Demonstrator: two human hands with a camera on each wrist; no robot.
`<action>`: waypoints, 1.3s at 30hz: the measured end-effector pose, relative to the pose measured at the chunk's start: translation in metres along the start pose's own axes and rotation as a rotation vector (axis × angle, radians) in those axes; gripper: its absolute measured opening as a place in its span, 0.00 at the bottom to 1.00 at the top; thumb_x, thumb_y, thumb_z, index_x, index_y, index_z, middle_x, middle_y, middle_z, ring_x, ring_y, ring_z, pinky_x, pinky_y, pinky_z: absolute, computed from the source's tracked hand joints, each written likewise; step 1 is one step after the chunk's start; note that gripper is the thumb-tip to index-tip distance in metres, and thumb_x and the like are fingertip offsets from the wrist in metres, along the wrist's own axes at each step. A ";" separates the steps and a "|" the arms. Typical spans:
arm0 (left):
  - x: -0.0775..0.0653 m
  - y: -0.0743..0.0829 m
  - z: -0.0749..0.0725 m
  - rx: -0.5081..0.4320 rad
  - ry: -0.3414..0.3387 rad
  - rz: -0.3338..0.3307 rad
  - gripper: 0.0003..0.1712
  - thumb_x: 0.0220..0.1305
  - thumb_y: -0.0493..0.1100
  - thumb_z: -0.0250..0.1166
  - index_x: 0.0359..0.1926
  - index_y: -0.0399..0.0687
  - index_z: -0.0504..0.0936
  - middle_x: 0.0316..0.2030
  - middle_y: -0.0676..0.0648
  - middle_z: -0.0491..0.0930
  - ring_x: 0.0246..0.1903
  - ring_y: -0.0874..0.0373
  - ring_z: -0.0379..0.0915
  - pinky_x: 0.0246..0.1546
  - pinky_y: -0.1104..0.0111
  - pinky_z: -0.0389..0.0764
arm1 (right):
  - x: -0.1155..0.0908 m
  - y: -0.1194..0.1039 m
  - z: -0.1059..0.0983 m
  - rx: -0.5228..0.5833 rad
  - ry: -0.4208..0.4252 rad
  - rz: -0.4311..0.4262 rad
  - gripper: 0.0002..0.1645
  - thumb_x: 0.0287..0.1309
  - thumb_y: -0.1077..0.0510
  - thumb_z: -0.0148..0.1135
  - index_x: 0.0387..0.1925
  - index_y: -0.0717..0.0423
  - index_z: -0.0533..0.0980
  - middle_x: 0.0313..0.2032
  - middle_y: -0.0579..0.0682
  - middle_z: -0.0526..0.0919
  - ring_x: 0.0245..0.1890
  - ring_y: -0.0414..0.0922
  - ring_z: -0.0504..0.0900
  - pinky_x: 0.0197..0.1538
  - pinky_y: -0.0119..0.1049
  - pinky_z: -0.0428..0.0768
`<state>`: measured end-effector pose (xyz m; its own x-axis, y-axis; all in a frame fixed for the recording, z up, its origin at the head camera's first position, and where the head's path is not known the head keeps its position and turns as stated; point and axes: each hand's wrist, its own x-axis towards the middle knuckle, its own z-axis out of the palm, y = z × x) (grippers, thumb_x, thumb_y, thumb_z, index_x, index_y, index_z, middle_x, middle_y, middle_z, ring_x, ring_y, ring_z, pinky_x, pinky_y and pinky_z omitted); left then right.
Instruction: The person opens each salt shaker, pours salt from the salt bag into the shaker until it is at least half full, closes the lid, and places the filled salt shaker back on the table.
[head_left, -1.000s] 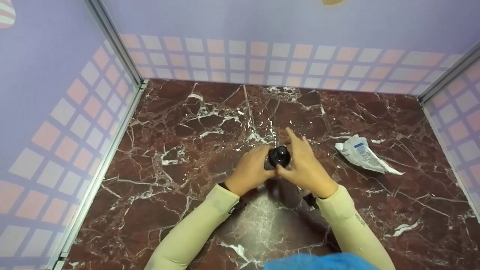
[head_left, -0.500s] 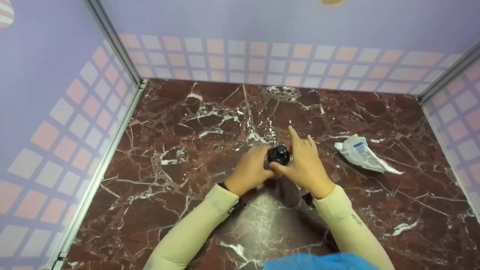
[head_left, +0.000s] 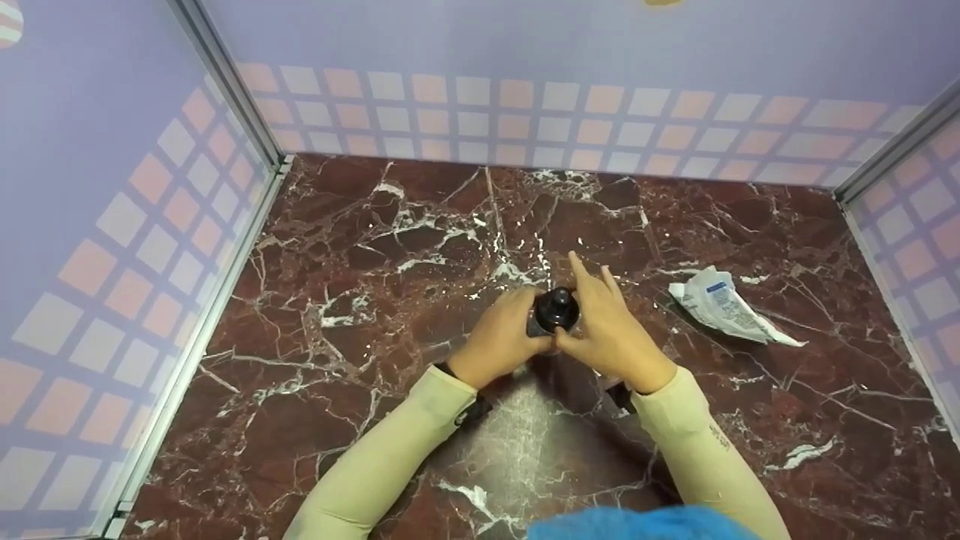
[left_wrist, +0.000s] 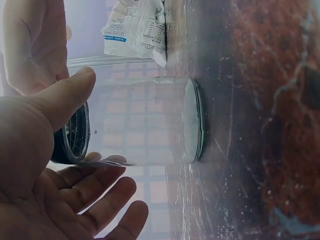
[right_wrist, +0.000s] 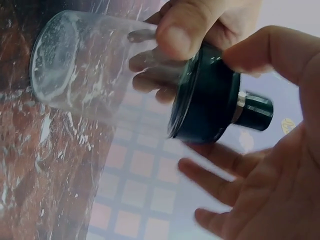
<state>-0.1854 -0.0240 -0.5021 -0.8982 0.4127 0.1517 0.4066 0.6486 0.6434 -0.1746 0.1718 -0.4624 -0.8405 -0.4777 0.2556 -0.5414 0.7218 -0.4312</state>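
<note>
A clear glass jar (left_wrist: 145, 120) stands upright on the marbled surface, with a whitish layer showing at its bottom. Its black lid (head_left: 556, 309), which has a small knob on top, sits at the mouth. My left hand (head_left: 499, 337) grips the jar's upper part just under the lid, thumb on the near side and fingers around the far side. With thumb and fingers at the lid's edge, my right hand (head_left: 611, 330) holds the lid; some of its fingers stick out straight past it.
A crumpled white plastic packet (head_left: 724, 304) with printing lies to the right of my right hand. White specks (head_left: 541, 255) are scattered beyond the jar. Tiled-pattern panels (head_left: 517, 120) wall in the surface at the back, left and right.
My right hand turned a little at the lid and came back, its thumb shifting across the near edge. The left hand stays around the jar.
</note>
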 end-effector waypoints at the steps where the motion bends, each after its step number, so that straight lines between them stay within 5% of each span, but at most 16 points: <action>1: 0.000 0.000 0.000 -0.002 -0.003 -0.001 0.39 0.54 0.50 0.80 0.64 0.45 0.75 0.57 0.47 0.81 0.58 0.51 0.76 0.65 0.57 0.75 | 0.000 0.000 0.000 -0.008 0.003 -0.015 0.68 0.51 0.57 0.75 0.80 0.68 0.40 0.66 0.65 0.73 0.68 0.58 0.72 0.81 0.56 0.38; 5: 0.000 -0.001 0.000 -0.008 0.000 -0.008 0.39 0.56 0.51 0.79 0.64 0.43 0.75 0.58 0.46 0.80 0.58 0.51 0.76 0.66 0.58 0.74 | 0.000 0.001 0.000 -0.033 0.038 -0.019 0.72 0.52 0.45 0.78 0.81 0.66 0.42 0.67 0.64 0.73 0.70 0.59 0.69 0.80 0.58 0.39; 9: 0.001 -0.001 0.000 -0.010 0.006 -0.018 0.38 0.54 0.54 0.79 0.62 0.44 0.76 0.57 0.47 0.81 0.57 0.52 0.76 0.64 0.59 0.75 | 0.000 0.001 0.003 -0.082 0.081 0.051 0.78 0.48 0.32 0.78 0.80 0.66 0.43 0.57 0.62 0.79 0.65 0.59 0.73 0.80 0.59 0.42; 12: 0.002 0.000 0.000 0.004 0.001 -0.020 0.40 0.52 0.55 0.81 0.61 0.44 0.76 0.56 0.47 0.81 0.56 0.52 0.76 0.64 0.59 0.76 | 0.001 0.001 0.005 -0.114 0.096 0.093 0.78 0.46 0.31 0.79 0.80 0.67 0.45 0.43 0.56 0.81 0.57 0.59 0.77 0.80 0.59 0.45; 16: 0.001 0.000 0.000 0.025 -0.006 -0.011 0.41 0.52 0.56 0.81 0.62 0.44 0.75 0.56 0.47 0.80 0.56 0.51 0.76 0.64 0.58 0.76 | 0.002 0.001 0.005 -0.109 0.103 0.116 0.76 0.46 0.34 0.81 0.80 0.66 0.48 0.37 0.52 0.80 0.55 0.58 0.78 0.80 0.57 0.46; 31: 0.001 -0.001 0.000 0.001 -0.013 -0.001 0.42 0.53 0.56 0.80 0.63 0.44 0.74 0.58 0.47 0.79 0.59 0.52 0.75 0.67 0.58 0.73 | 0.001 0.006 -0.004 -0.005 0.008 0.031 0.67 0.55 0.47 0.79 0.80 0.67 0.47 0.50 0.57 0.82 0.60 0.58 0.76 0.81 0.56 0.46; 39: 0.001 -0.001 0.001 -0.020 -0.027 -0.027 0.42 0.54 0.56 0.80 0.65 0.46 0.73 0.59 0.48 0.78 0.60 0.53 0.74 0.68 0.59 0.72 | -0.001 0.007 -0.006 0.052 -0.015 -0.009 0.63 0.57 0.54 0.75 0.81 0.64 0.46 0.61 0.62 0.77 0.67 0.59 0.71 0.78 0.57 0.55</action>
<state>-0.1863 -0.0234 -0.5036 -0.9038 0.4124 0.1142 0.3787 0.6467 0.6620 -0.1773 0.1802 -0.4608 -0.8347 -0.4921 0.2472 -0.5471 0.6905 -0.4731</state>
